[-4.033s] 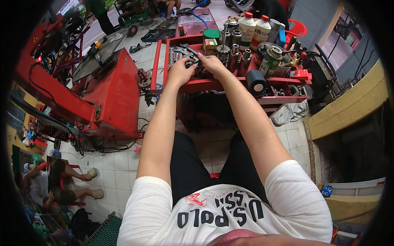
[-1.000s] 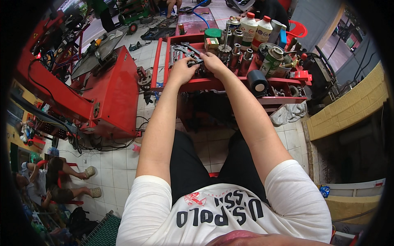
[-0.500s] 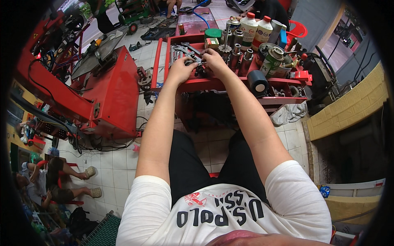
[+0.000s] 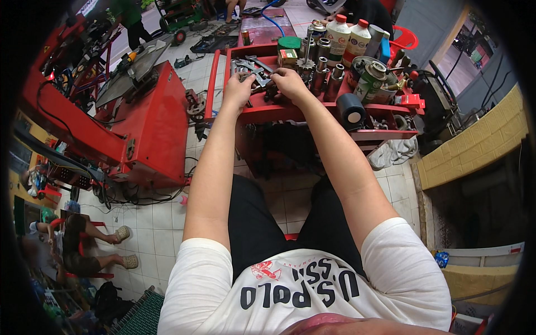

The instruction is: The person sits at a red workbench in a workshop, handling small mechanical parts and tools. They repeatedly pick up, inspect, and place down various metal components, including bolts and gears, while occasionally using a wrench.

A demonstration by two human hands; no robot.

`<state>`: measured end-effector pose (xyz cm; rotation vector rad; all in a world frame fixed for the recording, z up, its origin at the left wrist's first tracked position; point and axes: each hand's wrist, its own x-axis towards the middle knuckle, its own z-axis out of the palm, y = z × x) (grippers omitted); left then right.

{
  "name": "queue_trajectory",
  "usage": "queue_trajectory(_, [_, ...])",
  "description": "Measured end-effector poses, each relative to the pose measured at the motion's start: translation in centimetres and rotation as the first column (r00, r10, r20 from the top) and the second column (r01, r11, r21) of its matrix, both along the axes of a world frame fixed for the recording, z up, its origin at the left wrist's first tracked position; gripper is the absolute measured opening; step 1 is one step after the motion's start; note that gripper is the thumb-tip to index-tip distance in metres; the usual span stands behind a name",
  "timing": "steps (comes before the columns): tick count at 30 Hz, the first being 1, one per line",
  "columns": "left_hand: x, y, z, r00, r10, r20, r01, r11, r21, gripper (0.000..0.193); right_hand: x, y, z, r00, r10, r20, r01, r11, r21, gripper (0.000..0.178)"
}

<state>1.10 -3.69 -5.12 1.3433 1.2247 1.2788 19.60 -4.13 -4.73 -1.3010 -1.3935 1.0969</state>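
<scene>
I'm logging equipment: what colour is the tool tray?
Red; the tool tray shows best in the head view.

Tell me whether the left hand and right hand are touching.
Apart. The head view shows metal tools in the gap between the left hand and right hand.

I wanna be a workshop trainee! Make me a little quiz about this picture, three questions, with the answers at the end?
1. Which hand is nearer the upright shiny metal cylinders?

2. True or false: the left hand is over the red tray.

3. Pick one. The caps on the two tall bottles are:
A) green
B) red
C) blue

Key:
1. The right hand.
2. True.
3. B.
</scene>
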Motion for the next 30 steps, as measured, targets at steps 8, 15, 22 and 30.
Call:
queue_trajectory(8, [-0.1,0.0,0.0,0.999,-0.04,0.006,0.04,0.999,-0.009,0.028,0.1,0.5,-0.5,0.999,-0.036,0.029,0.035,0.999,0.041,0.033])
queue_trajectory(15, [0.0,0.8,-0.6,0.995,-0.087,-0.043,0.088,0.996,0.003,0.034,0.4,1.0,-1.0,0.999,-0.008,0.037,0.006,0.998,0.06,0.03])
queue_trajectory(22, [-0.1,-0.2,-0.9,0.922,-0.134,-0.362,0.193,0.972,0.134,0.039,-0.3,-0.6,0.8,0.983,0.007,0.184,-0.009,1.0,0.011,0.045])
queue_trajectory(30, [-0.6,-0.5,0.0,0.966,-0.136,-0.219,0.167,0.978,0.128,0.03,-0.4,0.1,0.1,0.968,-0.007,0.25,-0.024,0.992,0.122,0.044])
